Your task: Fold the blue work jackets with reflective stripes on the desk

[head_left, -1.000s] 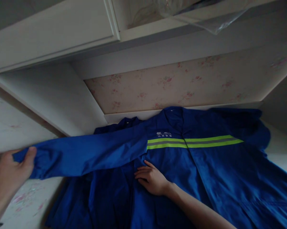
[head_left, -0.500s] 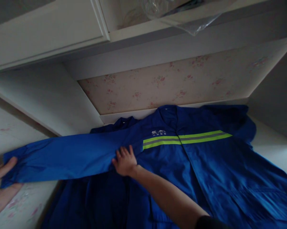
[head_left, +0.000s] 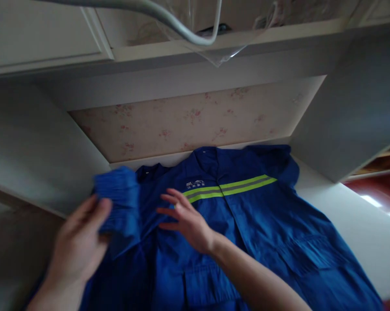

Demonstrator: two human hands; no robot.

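Head view: left hand [head_left: 80, 242] grips sleeve [head_left: 120, 203] (bunched).

I see the jacket [head_left: 246, 224] lying flat on the white surface [head_left: 344, 220], with its collar at the far side, touching the back wall [head_left: 188, 121]. My left hand [head_left: 80, 244] is at the left of the jacket and holds the sleeve cuff [head_left: 118, 201] above it, and my right hand [head_left: 185, 220] is just beside, over the chest, below the stripe [head_left: 230, 188]. Above the wall there is a shelf [head_left: 246, 36], and a side panel [head_left: 347, 129] stands at the right.
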